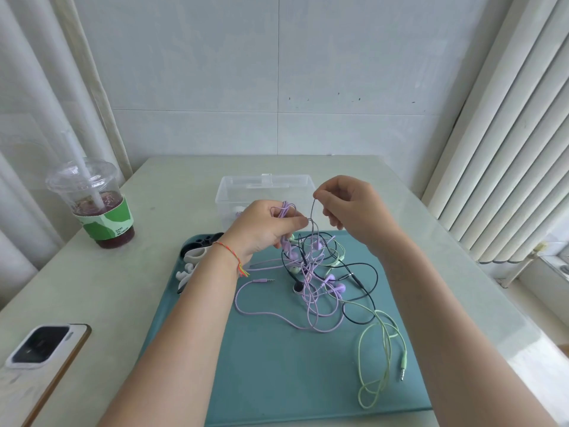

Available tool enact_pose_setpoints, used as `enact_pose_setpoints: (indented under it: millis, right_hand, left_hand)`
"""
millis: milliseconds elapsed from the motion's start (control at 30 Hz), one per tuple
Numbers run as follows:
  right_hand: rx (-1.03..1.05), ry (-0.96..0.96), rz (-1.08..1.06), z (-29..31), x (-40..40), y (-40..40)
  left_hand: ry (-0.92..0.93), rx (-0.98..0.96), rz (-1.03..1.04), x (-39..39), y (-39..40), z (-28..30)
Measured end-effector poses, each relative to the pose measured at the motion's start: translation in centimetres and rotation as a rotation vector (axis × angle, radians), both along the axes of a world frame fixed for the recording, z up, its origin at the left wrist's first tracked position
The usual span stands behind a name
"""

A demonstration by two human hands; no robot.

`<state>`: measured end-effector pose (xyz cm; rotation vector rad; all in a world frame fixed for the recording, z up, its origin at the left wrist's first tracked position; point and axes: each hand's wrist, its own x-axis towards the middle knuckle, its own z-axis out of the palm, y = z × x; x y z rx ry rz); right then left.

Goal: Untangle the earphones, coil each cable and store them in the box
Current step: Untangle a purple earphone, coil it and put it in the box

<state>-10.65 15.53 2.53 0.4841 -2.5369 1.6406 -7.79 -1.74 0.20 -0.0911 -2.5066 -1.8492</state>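
Observation:
A tangle of earphones lies on the teal mat (277,365): purple cables (311,303), a black cable (366,272) and a light green cable (381,334) with its plug at the mat's right edge. My left hand (264,226) is raised over the tangle and grips a bundle of purple cable loops. To its right, my right hand (351,204) pinches one purple strand between thumb and forefinger and holds it up. Behind both hands stands the clear plastic box (234,192), open, with something small inside that I cannot make out.
A lidded drink cup (92,204) with a straw stands at the table's left. A phone (43,346) lies face down near the front left corner. White and black cable clips (197,257) sit at the mat's left edge. Vertical blinds (508,134) hang at right.

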Motion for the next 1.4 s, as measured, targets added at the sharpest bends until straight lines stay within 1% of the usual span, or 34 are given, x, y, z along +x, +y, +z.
enact_pose_setpoints:
  millis: [67,133,200,267,433,500,567,633,700,767,800,833,900,933,1000,1133,1200,1267,1400]
  right_hand:
    - [0.022,0.024,-0.048,-0.1,-0.3,0.1]
    - [0.041,0.049,-0.124,-0.2,-0.6,0.4]
    - [0.02,0.042,-0.185,-0.1,-0.9,0.7]
    - [-0.01,0.018,-0.201,0.1,-0.9,0.9]
    - [-0.103,-0.021,-0.201,0.3,-0.4,0.4]
    - [-0.106,-0.031,-0.179,0.3,-0.3,0.3]
    - [-0.078,-0.053,-0.077,0.5,0.1,0.3]
    - [-0.001,-0.109,0.133,0.9,0.6,0.3]
    - [0.188,-0.171,0.33,1.0,1.2,0.3]
    - [0.435,-0.192,0.402,0.9,1.5,0.3]
    - [0.509,-0.179,0.383,0.7,1.4,0.2]
    - [0.52,-0.145,0.325,0.5,1.3,0.0]
    - [0.4,-0.057,0.183,0.1,1.1,-0.3]
    - [0.332,-0.03,0.148,0.0,1.0,-0.5]
    - [0.296,-0.023,0.157,-0.3,1.0,-1.0]
    - [0.373,-0.008,0.165,-1.0,1.2,-1.8]
    - [0.378,-0.007,0.166,-1.0,1.2,-1.7]
    - [0.405,-0.009,0.142,-1.0,0.9,-1.4]
    - [0.361,-0.028,0.024,-1.1,0.1,-0.3]
  left_hand:
    - [-0.004,-0.026,0.04,-0.1,-0.1,0.1]
    - [0.006,0.006,0.095,-0.2,-0.5,0.1]
    - [0.03,0.042,0.149,-0.3,-1.0,0.0]
    - [0.036,0.046,0.172,-0.3,-1.4,0.0]
    - [-0.048,-0.037,0.096,0.0,-1.5,0.0]
    - [-0.043,-0.025,0.1,-0.1,-1.6,-0.1]
    - [-0.02,0.009,0.163,-0.3,-1.4,-0.2]
    - [0.017,0.019,0.229,-0.4,-1.3,-0.3]
    - [0.061,0.039,0.251,-0.5,-1.3,-0.4]
    - [0.093,0.107,0.262,-0.4,-1.1,-0.1]
    - [0.109,0.127,0.263,-0.4,-1.0,0.0]
    - [0.126,0.134,0.258,-0.3,-0.9,0.2]
    - [0.146,0.147,0.221,-0.1,-0.5,0.6]
    - [0.146,0.163,0.198,0.0,-0.4,0.5]
    - [0.154,0.182,0.165,-0.1,-0.4,0.5]
    - [0.171,0.164,0.17,-0.2,-0.4,0.3]
    - [0.167,0.209,0.214,-0.1,-0.4,0.4]
    - [0.155,0.225,0.302,-0.3,-0.6,0.3]
    - [0.171,0.137,0.457,-0.8,-1.3,-0.4]
